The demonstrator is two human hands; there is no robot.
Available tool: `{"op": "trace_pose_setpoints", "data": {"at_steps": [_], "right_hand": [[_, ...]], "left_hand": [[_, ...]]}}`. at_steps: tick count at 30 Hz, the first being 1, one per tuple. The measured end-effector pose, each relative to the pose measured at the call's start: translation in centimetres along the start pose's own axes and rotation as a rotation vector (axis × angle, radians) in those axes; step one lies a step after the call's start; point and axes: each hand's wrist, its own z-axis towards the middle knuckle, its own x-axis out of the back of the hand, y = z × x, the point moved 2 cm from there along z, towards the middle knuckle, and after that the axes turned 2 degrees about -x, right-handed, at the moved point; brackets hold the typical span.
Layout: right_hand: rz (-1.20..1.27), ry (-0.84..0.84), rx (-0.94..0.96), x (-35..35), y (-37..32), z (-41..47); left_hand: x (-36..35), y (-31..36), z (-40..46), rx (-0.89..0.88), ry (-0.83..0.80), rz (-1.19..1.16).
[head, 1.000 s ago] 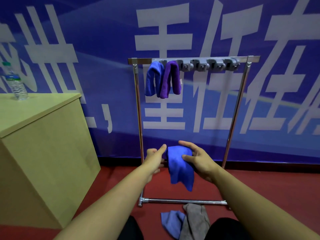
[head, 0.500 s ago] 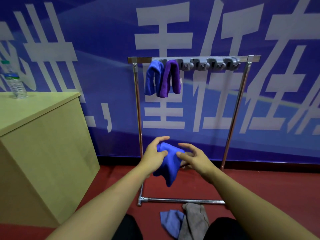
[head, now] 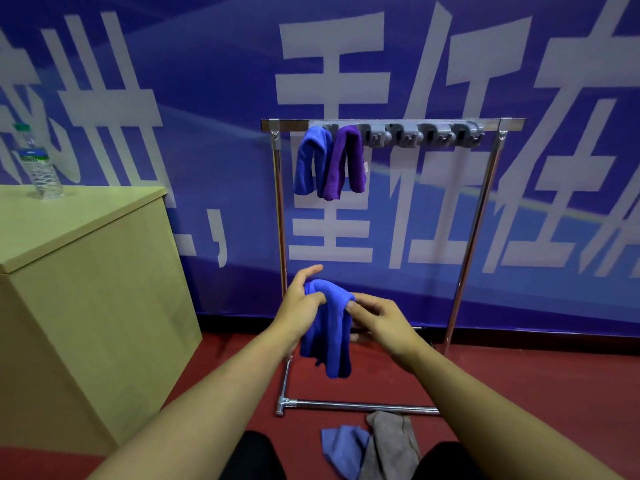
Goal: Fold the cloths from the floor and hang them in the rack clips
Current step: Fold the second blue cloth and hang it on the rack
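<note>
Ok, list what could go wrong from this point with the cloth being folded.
1. The blue cloth hangs loosely bunched between the left hand and right hand; the fold may come undone.
2. The empty clips sit high on the rack; the cloth could slip while being lifted.

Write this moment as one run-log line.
left hand: grips blue cloth | right hand: pinches it | rack: two hung

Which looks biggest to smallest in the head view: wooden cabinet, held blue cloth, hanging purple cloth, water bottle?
1. wooden cabinet, by far the largest.
2. held blue cloth, though it is nearer the camera.
3. hanging purple cloth and water bottle look alike in height; I cannot rank them.
</note>
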Motion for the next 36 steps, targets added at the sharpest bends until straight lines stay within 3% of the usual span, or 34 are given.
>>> {"op": "trace_pose_setpoints", "data": {"at_steps": [3, 7, 12, 19, 23, 27, 36], "right_hand": [[0.018, 0.003, 0.007, -0.3, -0.3, 0.2], [0.066, 0.023, -0.009, -0.5, -0.6, 0.7], [0.044, 0.081, 0.012, -0.8, -0.7, 1.6], [-0.060, 0.189, 0.081, 0.6, -2.0, 3.6], [-0.055, 0.156, 0.130, 1.9, -4.5, 5.1], [-0.146, 0.194, 0.174, 3.7, -7.4, 6.8], [-0.376, 0.452, 0.310, 10.5, -14.4, 13.0]], "left_hand": [[0.0, -0.6, 0.1, 0.011, 0.034, 0.049], [0.5, -0.6, 0.0, -0.105, 0.306, 0.350], [-0.5, 0.1, 0.0, -0.101, 0.131, 0.096], [-2.1, 2.2, 0.8, -0.105, -0.037, 0.128], [-3.6, 5.7, 1.5, -0.219, -0.118, 0.185], [-5.0, 8.6, 4.4, -0.286, -0.097, 0.267], [-7.9, 16.2, 13.5, -0.451, 0.067, 0.456]]}}
